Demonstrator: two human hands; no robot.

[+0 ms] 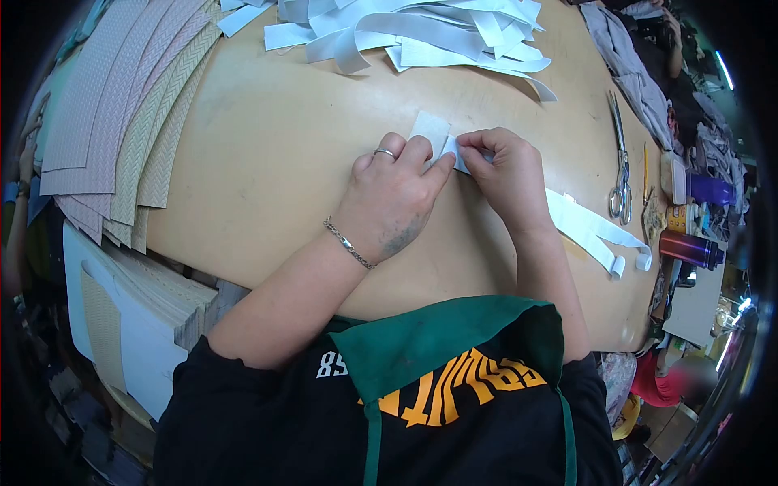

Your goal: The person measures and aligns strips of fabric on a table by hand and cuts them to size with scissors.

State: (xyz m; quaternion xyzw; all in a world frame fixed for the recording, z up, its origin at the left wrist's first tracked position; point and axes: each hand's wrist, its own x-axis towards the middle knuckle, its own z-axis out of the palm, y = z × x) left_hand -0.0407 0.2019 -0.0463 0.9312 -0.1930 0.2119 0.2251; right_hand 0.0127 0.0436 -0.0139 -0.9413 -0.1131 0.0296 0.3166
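Observation:
Above the tabletop, my left hand, with a ring and a bracelet, has its fingers curled down on a small pale rectangular piece. Its thumb and index finger press at the near edge of that piece. Close by on the right, my right hand pinches a white strip between thumb and fingertips. The strip meets or overlaps the pale piece between the two hands; fingers hide most of it. More white strips lie loose beside my right forearm, with curled ends.
A heap of white strips lies at the table's far side. Fanned textured sheets cover the left side, with a thick stack below. Scissors, a pencil and a dark bottle are at right. Another person is lower right.

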